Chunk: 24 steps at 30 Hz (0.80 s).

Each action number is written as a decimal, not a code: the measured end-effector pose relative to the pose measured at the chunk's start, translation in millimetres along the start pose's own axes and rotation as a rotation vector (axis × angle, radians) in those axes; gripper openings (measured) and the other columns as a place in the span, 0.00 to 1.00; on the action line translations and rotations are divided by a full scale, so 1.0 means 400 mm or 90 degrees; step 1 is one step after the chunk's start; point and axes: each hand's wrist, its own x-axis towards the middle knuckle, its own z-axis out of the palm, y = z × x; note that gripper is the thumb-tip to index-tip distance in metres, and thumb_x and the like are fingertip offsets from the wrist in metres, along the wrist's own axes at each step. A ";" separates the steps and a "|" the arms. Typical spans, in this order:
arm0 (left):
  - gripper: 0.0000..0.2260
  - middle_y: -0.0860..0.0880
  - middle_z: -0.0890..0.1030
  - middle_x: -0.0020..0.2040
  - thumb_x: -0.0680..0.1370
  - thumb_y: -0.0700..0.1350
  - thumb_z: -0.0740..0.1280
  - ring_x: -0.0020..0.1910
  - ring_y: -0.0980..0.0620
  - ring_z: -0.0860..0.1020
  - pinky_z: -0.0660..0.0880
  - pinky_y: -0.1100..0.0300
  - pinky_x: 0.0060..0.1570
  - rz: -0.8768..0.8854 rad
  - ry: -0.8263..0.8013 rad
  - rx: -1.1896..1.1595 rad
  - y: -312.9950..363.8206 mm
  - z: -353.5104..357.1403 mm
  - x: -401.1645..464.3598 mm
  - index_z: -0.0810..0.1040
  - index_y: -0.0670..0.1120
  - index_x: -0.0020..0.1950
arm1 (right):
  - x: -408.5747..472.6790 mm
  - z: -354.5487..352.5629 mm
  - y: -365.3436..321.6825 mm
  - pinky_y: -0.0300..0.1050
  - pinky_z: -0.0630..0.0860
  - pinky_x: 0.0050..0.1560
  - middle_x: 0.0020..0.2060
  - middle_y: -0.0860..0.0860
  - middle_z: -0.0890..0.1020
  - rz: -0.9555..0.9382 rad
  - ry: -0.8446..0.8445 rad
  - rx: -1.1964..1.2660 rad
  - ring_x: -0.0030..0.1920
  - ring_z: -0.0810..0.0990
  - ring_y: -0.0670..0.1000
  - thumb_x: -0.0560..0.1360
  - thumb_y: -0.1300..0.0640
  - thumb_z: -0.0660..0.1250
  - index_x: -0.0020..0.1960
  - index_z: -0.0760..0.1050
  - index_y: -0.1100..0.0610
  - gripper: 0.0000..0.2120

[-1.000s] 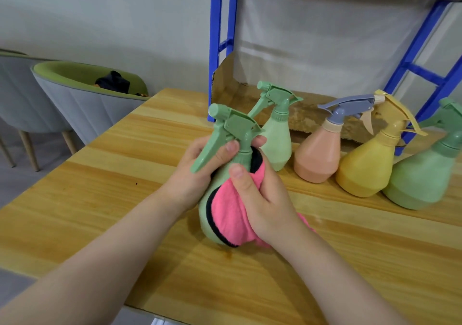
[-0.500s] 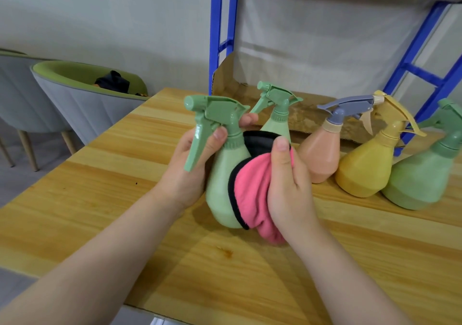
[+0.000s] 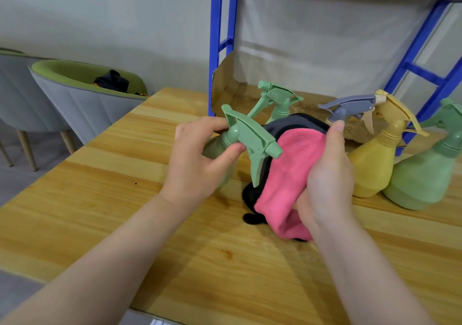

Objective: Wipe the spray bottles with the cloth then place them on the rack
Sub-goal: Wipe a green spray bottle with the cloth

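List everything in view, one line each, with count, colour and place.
held spray bottle: 1, green, tilted in the left hand
standing spray bottles: 4; green behind the cloth, peach one mostly hidden with a grey trigger, yellow, green far right
cloth: 1, pink with black edging, in the right hand
table: 1, light wood
rack: 1, blue frame, behind the table
cardboard: 1, brown, at the rack's foot
chairs: 2, grey and green, left
left hand: grips bottle
right hand: holds cloth
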 end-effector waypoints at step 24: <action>0.09 0.54 0.81 0.43 0.73 0.51 0.70 0.43 0.50 0.77 0.66 0.49 0.52 0.083 -0.008 0.264 0.013 0.014 -0.006 0.79 0.46 0.46 | -0.010 -0.014 0.025 0.32 0.71 0.51 0.54 0.43 0.78 -0.415 -0.368 -0.546 0.52 0.77 0.42 0.78 0.50 0.68 0.64 0.69 0.49 0.16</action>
